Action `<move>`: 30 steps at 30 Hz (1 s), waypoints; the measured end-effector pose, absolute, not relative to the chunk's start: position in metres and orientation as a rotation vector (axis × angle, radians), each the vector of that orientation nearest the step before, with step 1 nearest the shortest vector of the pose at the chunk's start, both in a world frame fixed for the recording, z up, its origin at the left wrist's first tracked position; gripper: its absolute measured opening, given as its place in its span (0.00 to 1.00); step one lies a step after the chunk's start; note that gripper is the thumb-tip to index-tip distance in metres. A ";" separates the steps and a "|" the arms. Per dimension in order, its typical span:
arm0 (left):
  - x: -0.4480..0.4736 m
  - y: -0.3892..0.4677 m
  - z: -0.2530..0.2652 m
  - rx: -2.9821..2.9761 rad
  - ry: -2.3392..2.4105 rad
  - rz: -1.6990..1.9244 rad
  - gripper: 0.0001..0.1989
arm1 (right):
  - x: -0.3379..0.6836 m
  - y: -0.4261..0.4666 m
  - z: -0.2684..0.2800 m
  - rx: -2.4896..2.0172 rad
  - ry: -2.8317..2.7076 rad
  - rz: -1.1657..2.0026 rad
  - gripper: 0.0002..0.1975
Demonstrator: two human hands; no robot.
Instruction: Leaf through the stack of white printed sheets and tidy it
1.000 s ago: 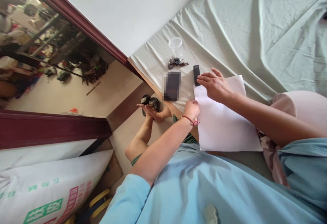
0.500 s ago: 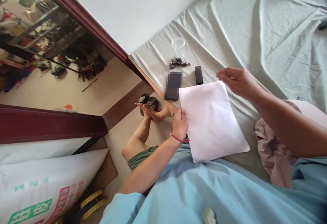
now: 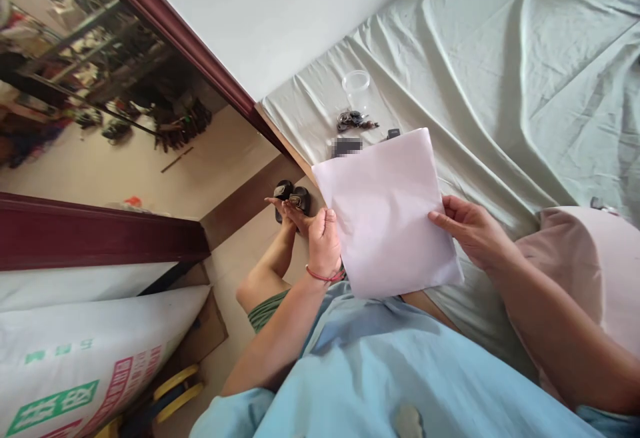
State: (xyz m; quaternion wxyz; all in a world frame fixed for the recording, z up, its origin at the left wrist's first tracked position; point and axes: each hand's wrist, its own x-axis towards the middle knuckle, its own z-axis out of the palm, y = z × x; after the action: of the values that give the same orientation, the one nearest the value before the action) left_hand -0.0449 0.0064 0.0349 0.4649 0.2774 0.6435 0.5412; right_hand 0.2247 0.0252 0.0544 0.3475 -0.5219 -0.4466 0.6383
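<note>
A white sheet of paper [image 3: 387, 218], slightly creased, is held up over my lap; whether it is one sheet or a few I cannot tell. My left hand [image 3: 325, 241], with a red cord at the wrist, is closed on the paper's left edge. At the opposite edge my right hand [image 3: 470, 228] grips it, thumb on top and the other fingers partly behind. Beyond the paper's far edge, a dark, partly blurred flat object [image 3: 347, 147] and a small black box [image 3: 394, 133] are partly covered from view.
A clear plastic cup [image 3: 357, 88] and a dark tangled cord or beads [image 3: 356, 120] lie on the pale green bedsheet [image 3: 465, 78]. To the right is a pink pillow [image 3: 565, 238]. Black sandals [image 3: 291, 195] are on the floor by my feet. A large printed white sack [image 3: 100, 351] leans lower left.
My right hand, free above the paper before, has come down and taken its right edge. The paper has shifted left and now covers more of the dark object and black box.
</note>
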 end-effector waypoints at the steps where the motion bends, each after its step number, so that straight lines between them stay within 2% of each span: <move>1: -0.041 0.007 0.034 0.661 1.535 1.377 0.14 | 0.223 0.023 0.049 -1.388 -1.151 1.620 0.18; 3: -0.034 0.007 0.034 0.609 1.395 1.445 0.13 | 0.223 0.023 0.039 -1.449 -1.165 1.509 0.15; 8: -0.024 -0.005 0.034 0.523 1.031 1.255 0.22 | 0.232 0.026 0.022 -1.473 -1.117 1.347 0.13; 15: -0.024 -0.020 0.005 0.655 1.293 1.000 0.24 | 0.240 0.028 0.007 -1.417 -1.073 1.273 0.13; 19: -0.024 -0.021 0.003 0.609 1.366 0.992 0.25 | 0.240 0.030 0.008 -1.567 -1.252 1.034 0.14; 26: -0.023 -0.020 0.003 0.648 1.396 1.022 0.26 | 0.242 0.033 0.003 -1.582 -1.296 0.992 0.18; 30: -0.025 -0.022 -0.005 0.683 1.417 1.032 0.24 | 0.245 0.033 0.002 -1.617 -1.377 1.011 0.14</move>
State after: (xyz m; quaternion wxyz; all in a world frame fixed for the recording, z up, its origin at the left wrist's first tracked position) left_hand -0.0246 -0.0221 -0.0049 0.5889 0.2935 0.6087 0.4433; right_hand 0.2450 0.0332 0.0021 0.3846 -0.6347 -0.5403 0.3967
